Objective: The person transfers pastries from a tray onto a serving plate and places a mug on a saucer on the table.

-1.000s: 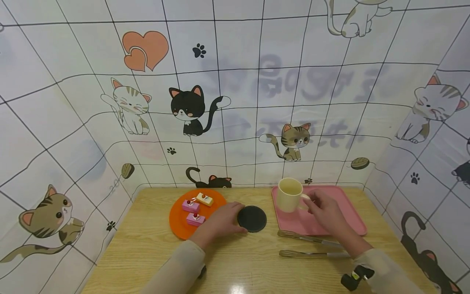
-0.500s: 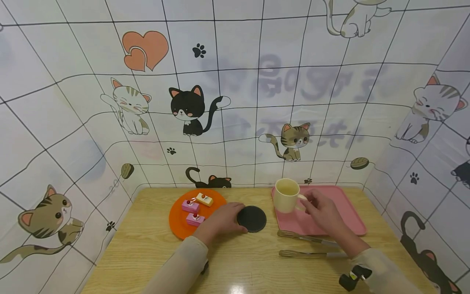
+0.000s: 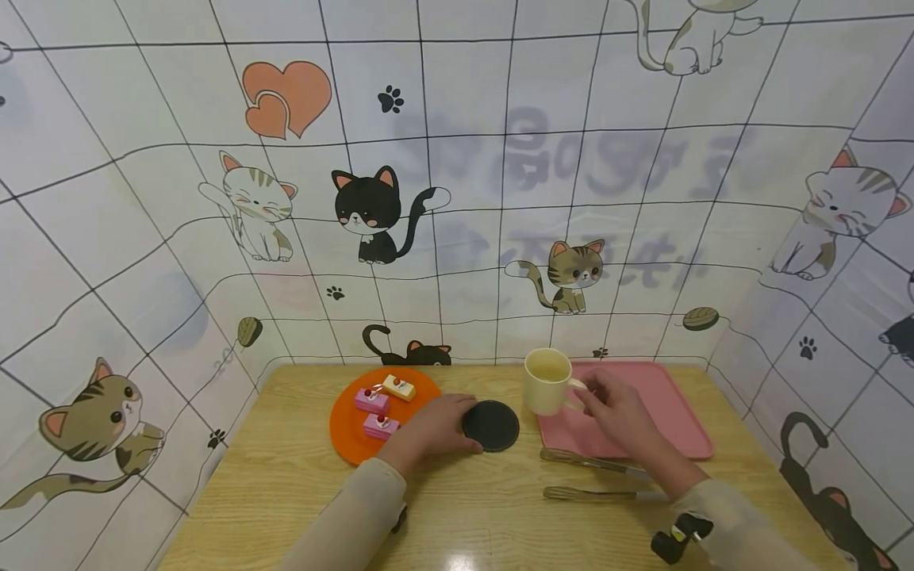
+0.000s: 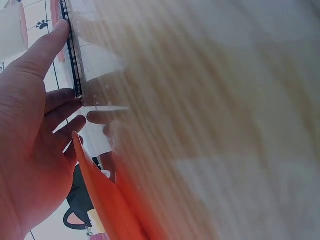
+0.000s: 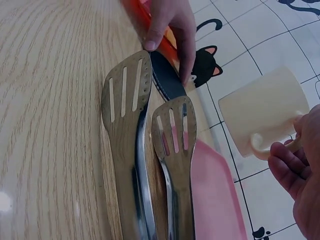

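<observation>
My right hand (image 3: 616, 411) pinches the handle of a pale yellow mug (image 3: 547, 384). The mug is upright in the head view, over the left edge of the pink tray (image 3: 667, 412); in the right wrist view the mug (image 5: 265, 107) hangs in the air. Its inside looks yellowish, and whether it holds anything I cannot tell. Flat on the table lies a round black coaster (image 3: 490, 426). My left hand (image 3: 439, 427) holds the coaster's left side, thumb at the near edge and fingers at the far edge, as the left wrist view of the hand (image 4: 37, 120) also shows.
Left of the coaster, an orange plate (image 3: 346, 440) bears three toy cake slices (image 3: 381, 427). Two slotted metal tongs (image 3: 596, 493) lie in front of the tray; the right wrist view shows the tongs (image 5: 127, 100) close up. A cat-printed wall cloth (image 3: 464, 262) surrounds the wooden table (image 3: 457, 515).
My right hand has carried the mug left from above the tray toward the coaster. The left hand and the coaster have stayed in place.
</observation>
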`<state>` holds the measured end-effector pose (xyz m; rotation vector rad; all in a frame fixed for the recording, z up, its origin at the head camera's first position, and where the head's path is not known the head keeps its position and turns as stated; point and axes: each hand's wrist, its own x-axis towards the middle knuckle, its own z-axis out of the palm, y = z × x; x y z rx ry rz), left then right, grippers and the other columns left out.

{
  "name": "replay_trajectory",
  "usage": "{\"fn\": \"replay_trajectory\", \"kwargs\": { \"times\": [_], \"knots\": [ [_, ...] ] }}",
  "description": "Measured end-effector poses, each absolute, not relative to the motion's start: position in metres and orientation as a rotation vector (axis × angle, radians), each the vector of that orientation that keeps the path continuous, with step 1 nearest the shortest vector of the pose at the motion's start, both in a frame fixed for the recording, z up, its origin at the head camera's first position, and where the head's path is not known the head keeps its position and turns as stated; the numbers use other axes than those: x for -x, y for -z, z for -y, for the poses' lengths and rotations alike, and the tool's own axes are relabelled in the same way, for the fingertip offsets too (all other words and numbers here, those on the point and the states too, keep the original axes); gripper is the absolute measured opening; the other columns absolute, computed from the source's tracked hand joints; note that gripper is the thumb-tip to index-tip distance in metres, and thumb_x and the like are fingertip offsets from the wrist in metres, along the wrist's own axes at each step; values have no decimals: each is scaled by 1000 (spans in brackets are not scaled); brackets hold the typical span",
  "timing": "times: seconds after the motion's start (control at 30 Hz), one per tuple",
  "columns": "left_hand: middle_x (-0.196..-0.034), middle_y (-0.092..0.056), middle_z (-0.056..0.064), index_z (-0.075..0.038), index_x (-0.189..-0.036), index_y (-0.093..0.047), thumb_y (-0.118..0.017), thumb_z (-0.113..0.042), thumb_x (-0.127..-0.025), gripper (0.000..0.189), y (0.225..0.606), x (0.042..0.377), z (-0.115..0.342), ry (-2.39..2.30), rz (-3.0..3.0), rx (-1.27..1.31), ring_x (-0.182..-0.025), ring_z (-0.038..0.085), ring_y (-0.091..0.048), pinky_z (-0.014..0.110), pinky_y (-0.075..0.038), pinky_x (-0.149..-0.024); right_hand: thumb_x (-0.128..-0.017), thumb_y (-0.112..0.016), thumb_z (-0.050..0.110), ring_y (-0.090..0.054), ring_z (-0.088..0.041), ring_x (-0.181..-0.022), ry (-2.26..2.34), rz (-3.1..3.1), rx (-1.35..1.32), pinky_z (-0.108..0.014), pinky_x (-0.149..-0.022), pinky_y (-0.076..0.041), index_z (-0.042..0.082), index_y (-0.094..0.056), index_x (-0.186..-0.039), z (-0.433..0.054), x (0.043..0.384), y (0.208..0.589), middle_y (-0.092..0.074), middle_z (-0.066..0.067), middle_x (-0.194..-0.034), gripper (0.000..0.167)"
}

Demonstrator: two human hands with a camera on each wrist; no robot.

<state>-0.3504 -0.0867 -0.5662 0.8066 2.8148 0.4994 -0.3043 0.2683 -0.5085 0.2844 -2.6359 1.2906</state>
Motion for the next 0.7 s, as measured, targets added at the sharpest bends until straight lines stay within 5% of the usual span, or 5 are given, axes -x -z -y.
{"fn": "replay_trajectory", "kwargs": {
  "times": [0.33, 0.57, 0.7],
  "knots": [
    [-169, -52, 4, -13, -165, -53, -90, -58, -88, 96, 562, 348, 86, -528, -2802, -788, -157, 28, -46, 48, -35, -131, -110, -72, 19, -66, -18, -74, -1335, 2661, -337, -28, -61, -56, 12, -69, -110, -250, 309, 510, -68, -3, -81, 8],
    [-168, -53, 3, -14, -165, -54, -90, -59, -88, 96, 565, 351, 86, -520, -2808, -805, -156, 28, -47, 48, -36, -131, -110, -73, 17, -73, -30, -84, -1433, 2669, -344, -33, -68, -63, 13, -70, -112, -241, 310, 516, -73, -7, -90, 6],
    [-168, -53, 3, -15, -165, -54, -91, -59, -88, 96, 565, 351, 86, -530, -2806, -797, -155, 28, -48, 48, -36, -130, -109, -74, 17, -73, -23, -82, -1464, 2663, -358, -33, -70, -63, 12, -70, -110, -236, 311, 520, -75, -12, -94, 6]
  ]
}}
